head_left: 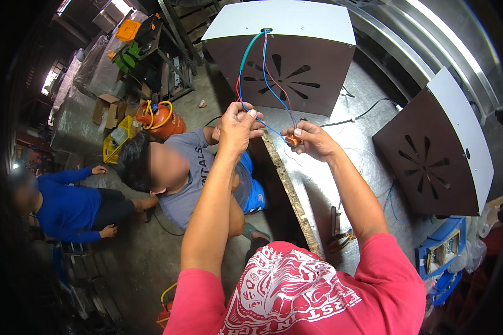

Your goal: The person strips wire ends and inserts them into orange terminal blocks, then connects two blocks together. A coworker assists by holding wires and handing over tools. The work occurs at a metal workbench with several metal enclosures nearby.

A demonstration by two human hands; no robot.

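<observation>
Wires (264,67) are already running out of the box (302,53) near the far edge of the desk (310,178), ends seemingly unfinished; the left hand (240,127) is pinching blue wire (268,128), the right hand (314,139) is holding an orange piece (292,140).

Just below the big box (290,56), the right hand (313,139) has fingers over an orange piece (292,140), part covered, too small to make out! The left hand (239,128) hides a stretch of blue wire (268,126), and the red wire (238,89) is lost to sight there. Left of the big box and lower, one person (181,187) has a blurred face and a forearm (209,209) across the body; farther left, another person's (67,201) face is blurred too! Well below the big box, the red shirt (302,296) runs off the bottom edge.
</observation>
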